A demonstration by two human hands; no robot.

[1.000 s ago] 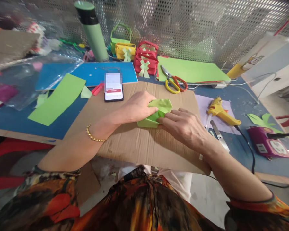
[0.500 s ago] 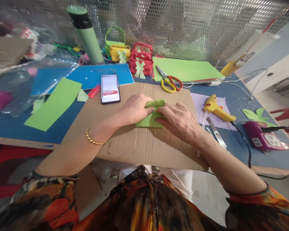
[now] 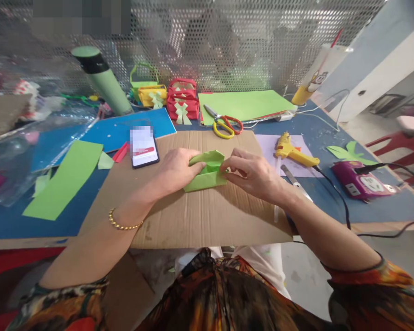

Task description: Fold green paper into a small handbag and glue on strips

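Observation:
A small green paper box (image 3: pixel 207 182) rests on the brown cardboard sheet (image 3: pixel 193 216), its top open and a raised flap at the back. My left hand (image 3: pixel 179 170) grips the box's left end, with the thumb over the near rim. At the right end, my right hand (image 3: pixel 253 174) pinches the box's edge between thumb and fingers. Parts of both ends are hidden by my fingers. A phone (image 3: pixel 144 146) lies beyond my left hand, and scissors (image 3: pixel 224 124) with red and yellow handles lie beyond the box.
A yellow glue gun (image 3: pixel 295 151) lies on lilac paper at the right, near a metal blade (image 3: pixel 296 184) and a purple power box (image 3: pixel 362 180). Small red paper bags (image 3: pixel 182 101) and a green bottle (image 3: pixel 105 82) stand at the back. A green paper strip (image 3: pixel 67 177) lies left.
The box's top has opened, so its inside now shows. My right hand has drawn back to its right end. The whole view has shifted slightly.

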